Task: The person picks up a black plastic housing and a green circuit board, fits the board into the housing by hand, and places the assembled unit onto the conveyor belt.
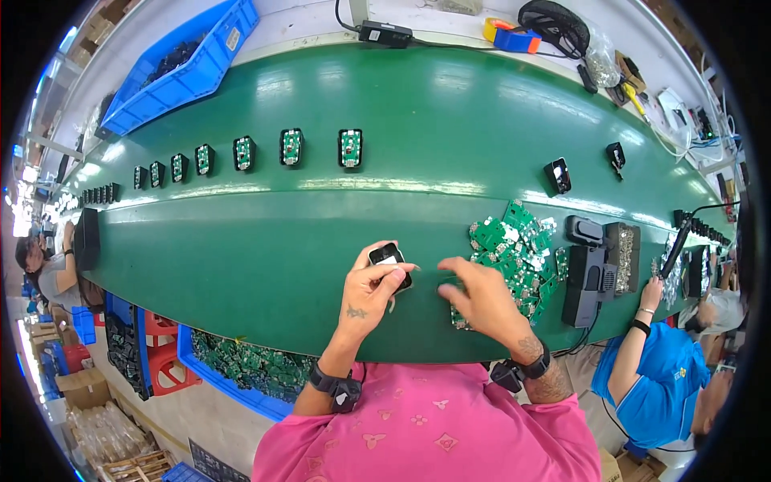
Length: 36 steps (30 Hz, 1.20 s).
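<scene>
My left hand [363,296] grips a small black plastic housing [389,255] with a white patch on its upper face, the thumb lying across it. To its right, my right hand [488,301] is apart from the housing, thumb and fingers spread with nothing seen between them. It lies at the left side of a heap of small green circuit boards [522,261]. Farther off, a row of black housings with green boards inside [350,149] stretches to the left along the green table [321,233].
A blue bin [173,88] of dark parts stands at the far left. Beyond the heap are two loose black housings [558,175] [615,157]. Right of it stand a dark grey device [584,285] and a tray of small metal parts [625,257]. A co-worker in blue [654,386] sits at right.
</scene>
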Each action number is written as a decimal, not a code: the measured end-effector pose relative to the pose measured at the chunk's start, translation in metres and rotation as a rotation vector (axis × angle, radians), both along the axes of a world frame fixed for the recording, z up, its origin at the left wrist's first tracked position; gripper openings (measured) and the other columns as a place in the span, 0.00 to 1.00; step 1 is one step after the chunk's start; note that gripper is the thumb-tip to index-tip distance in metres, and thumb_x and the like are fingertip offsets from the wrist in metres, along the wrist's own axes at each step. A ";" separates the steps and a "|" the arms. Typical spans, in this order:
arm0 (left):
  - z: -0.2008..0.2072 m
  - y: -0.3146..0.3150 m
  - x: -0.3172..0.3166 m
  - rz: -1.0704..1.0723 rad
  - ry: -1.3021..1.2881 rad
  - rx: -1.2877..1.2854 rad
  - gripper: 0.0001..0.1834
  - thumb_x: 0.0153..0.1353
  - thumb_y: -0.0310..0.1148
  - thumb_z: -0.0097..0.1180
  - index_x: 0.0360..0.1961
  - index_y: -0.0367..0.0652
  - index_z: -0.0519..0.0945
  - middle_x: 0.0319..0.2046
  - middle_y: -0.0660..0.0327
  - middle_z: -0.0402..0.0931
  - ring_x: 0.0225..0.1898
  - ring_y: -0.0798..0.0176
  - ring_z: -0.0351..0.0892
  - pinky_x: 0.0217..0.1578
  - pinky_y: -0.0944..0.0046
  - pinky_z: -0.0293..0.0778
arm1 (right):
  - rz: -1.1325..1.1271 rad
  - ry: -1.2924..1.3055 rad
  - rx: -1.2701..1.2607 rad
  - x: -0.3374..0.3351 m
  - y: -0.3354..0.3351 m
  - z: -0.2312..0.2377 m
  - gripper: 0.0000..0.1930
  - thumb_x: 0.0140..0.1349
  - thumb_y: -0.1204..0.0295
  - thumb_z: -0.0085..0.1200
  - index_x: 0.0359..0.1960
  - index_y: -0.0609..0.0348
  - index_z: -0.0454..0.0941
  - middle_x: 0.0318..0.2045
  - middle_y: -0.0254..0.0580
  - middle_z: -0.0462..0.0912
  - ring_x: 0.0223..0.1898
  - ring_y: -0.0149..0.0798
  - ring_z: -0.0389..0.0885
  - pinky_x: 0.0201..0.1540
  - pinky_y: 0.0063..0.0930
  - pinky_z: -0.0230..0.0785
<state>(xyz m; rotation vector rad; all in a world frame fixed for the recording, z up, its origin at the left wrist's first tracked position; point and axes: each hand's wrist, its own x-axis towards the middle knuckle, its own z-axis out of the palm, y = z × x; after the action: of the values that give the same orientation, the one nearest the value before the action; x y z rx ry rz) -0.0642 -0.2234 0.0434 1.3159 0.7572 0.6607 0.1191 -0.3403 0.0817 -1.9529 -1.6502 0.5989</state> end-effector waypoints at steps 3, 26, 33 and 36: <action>-0.003 -0.002 0.002 -0.037 0.057 0.133 0.11 0.67 0.31 0.57 0.41 0.36 0.87 0.55 0.59 0.69 0.30 0.77 0.70 0.28 0.75 0.66 | -0.344 0.656 -0.129 0.011 -0.002 0.006 0.09 0.60 0.77 0.60 0.41 0.67 0.82 0.21 0.38 0.82 0.20 0.26 0.81 0.23 0.22 0.72; 0.021 -0.017 0.029 -0.197 0.104 0.436 0.14 0.56 0.19 0.55 0.41 0.42 0.86 0.56 0.51 0.71 0.50 0.49 0.77 0.50 0.56 0.75 | -0.433 0.814 0.060 -0.007 -0.013 -0.006 0.19 0.69 0.64 0.55 0.22 0.62 0.78 0.15 0.27 0.73 0.17 0.19 0.66 0.18 0.21 0.56; 0.023 -0.023 0.030 -0.270 -0.193 -0.072 0.49 0.53 0.16 0.59 0.73 0.43 0.46 0.66 0.53 0.57 0.63 0.61 0.65 0.60 0.61 0.69 | -0.424 0.502 0.131 -0.010 -0.010 -0.010 0.18 0.66 0.64 0.57 0.22 0.67 0.76 0.13 0.42 0.69 0.16 0.29 0.63 0.20 0.32 0.58; 0.020 -0.022 0.034 -0.217 -0.154 -0.159 0.42 0.56 0.19 0.59 0.70 0.40 0.55 0.65 0.53 0.61 0.61 0.62 0.67 0.60 0.62 0.70 | -0.376 0.483 0.158 -0.008 -0.007 -0.010 0.19 0.65 0.63 0.58 0.22 0.66 0.77 0.13 0.45 0.70 0.15 0.32 0.66 0.21 0.34 0.59</action>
<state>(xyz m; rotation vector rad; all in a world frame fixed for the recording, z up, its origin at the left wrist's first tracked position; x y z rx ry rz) -0.0302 -0.2450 0.0638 1.1670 0.5226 0.5104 0.1113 -0.3470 0.0719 -1.7629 -0.9777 0.6971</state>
